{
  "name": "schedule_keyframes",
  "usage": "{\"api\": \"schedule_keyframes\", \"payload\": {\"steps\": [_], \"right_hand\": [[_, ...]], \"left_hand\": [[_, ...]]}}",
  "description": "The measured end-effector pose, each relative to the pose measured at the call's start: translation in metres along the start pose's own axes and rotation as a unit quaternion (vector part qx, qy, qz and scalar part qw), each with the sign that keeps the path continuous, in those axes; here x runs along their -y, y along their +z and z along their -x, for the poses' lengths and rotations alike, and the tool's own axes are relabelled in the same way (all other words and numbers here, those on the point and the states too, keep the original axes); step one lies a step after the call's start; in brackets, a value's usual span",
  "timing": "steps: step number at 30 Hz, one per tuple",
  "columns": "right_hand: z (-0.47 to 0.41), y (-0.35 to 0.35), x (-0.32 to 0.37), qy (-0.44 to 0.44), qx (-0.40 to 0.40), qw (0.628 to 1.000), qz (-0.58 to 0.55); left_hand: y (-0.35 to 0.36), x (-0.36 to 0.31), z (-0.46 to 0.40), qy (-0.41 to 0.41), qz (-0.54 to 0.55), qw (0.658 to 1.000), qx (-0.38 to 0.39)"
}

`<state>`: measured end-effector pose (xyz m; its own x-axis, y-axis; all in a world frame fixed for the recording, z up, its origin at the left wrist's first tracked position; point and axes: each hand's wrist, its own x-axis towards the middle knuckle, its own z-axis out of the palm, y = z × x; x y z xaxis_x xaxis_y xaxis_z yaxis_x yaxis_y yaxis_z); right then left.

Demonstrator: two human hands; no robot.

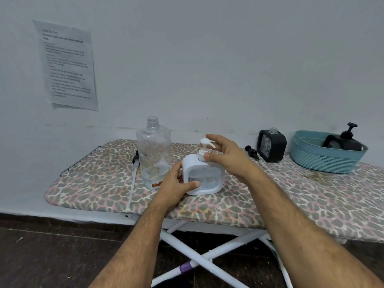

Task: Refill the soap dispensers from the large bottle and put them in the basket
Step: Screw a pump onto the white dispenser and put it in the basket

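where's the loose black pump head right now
In the head view the loose black pump head lies on the leopard-print ironing board, right of centre, just left of the open black square dispenser and beyond the right hand.

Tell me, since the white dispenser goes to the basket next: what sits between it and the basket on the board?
In the head view, a loose black pump and an uncapped black dispenser lie between the white dispenser and the basket.
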<state>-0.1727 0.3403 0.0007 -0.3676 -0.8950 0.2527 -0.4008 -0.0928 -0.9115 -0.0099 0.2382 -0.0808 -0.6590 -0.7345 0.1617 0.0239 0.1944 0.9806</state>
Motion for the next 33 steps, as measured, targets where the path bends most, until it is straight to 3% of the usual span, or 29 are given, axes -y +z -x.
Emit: {"api": "schedule_keyframes", "payload": {"steps": [5,10,15,21,33], "right_hand": [[-0.005,-0.005,0.003,0.014,0.069,0.996,0.056],[-0.008,-0.006,0.004,0.008,0.075,0.995,0.064],[-0.003,0.004,0.001,-0.038,0.029,0.991,0.122],[0.002,0.017,-0.002,-0.096,-0.049,0.962,0.249],[0.011,0.038,0.004,-0.061,-0.148,0.925,0.345]], "left_hand": [[-0.001,0.0,0.001,0.002,-0.005,1.0,-0.002],[-0.002,0.0,-0.001,0.004,-0.006,1.0,-0.005],[-0.001,0.0,-0.001,0.008,-0.012,1.0,-0.013],[-0.001,0.003,-0.002,0.014,-0.02,1.0,-0.019],[-0.001,0.006,-0.002,0.019,-0.037,0.999,-0.03]]}}
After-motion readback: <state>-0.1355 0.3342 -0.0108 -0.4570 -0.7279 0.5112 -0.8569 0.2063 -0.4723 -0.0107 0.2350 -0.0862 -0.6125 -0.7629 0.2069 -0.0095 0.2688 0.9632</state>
